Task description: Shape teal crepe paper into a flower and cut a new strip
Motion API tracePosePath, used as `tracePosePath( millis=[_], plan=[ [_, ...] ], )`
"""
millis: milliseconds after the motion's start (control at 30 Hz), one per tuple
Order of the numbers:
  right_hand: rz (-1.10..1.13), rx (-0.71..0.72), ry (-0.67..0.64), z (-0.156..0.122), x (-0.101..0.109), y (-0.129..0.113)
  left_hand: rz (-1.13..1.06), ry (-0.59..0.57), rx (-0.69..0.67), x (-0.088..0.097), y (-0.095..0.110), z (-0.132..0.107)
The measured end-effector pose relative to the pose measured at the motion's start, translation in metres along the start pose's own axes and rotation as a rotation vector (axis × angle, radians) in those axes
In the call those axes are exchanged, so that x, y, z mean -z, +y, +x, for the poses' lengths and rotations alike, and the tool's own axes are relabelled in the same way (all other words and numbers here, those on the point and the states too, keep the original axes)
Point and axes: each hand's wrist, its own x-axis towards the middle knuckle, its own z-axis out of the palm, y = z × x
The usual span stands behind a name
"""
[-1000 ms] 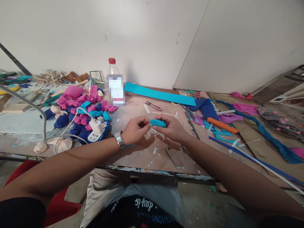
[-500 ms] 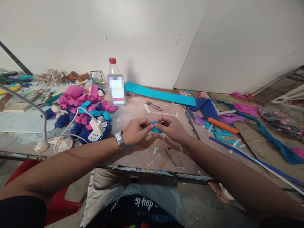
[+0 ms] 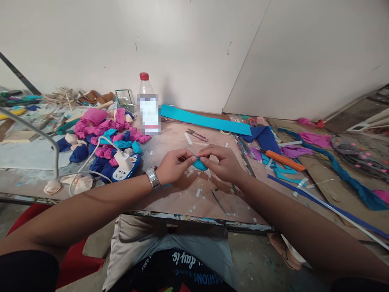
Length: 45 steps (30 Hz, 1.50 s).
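Note:
Between my two hands is a small piece of turquoise crepe paper or cloth (image 3: 200, 164), bunched up just above the table. My left hand (image 3: 176, 165), with a metal watch (image 3: 152, 177) on its wrist, pinches it from the left between thumb and forefinger. From the right, my right hand (image 3: 221, 162) pinches the same piece, its fingertips nearly meeting the left ones. Part of the piece is hidden behind the fingers. Beyond the hands lie pink thread snips (image 3: 197, 135) and a long turquoise strip (image 3: 206, 121).
Left of my hands sit a heap of bunched pink and blue pieces (image 3: 100, 134), a power strip (image 3: 126, 172) with a white cable, and a bottle with a red cap (image 3: 144, 77). An orange utility knife (image 3: 284, 160) and colored scraps (image 3: 296, 151) lie at the right.
Both hands have stayed in nearly the same place. The fingers have shifted on the turquoise piece, and more of it shows below the thumbs.

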Motion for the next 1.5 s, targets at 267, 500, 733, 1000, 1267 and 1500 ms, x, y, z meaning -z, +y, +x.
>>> tracePosePath(
  millis=[267, 500, 733, 1000, 1267, 1500],
  plan=[
    [0.018, -0.023, -0.005, 0.0003, -0.0001, -0.0008, -0.037, 0.003, -0.016, 0.0000, 0.0029, 0.0001],
    [0.069, -0.113, -0.016, -0.0014, -0.0016, -0.0015, 0.045, 0.016, -0.050, 0.0015, 0.0055, -0.0007],
    [0.130, -0.294, -0.055, -0.0016, -0.0034, 0.0013, 0.115, 0.037, -0.025, 0.0032, 0.0005, 0.0007],
    [0.227, -0.358, -0.011, 0.0003, -0.0054, 0.0038, 0.071, 0.027, -0.017, 0.0010, 0.0030, 0.0006],
    [0.275, -0.366, -0.040, 0.0019, -0.0042, 0.0008, 0.096, 0.022, -0.039, 0.0015, 0.0018, -0.0001],
    [0.261, -0.383, -0.056, -0.0005, -0.0080, 0.0052, 0.115, -0.025, 0.010, 0.0003, 0.0023, -0.0016]
  ],
)
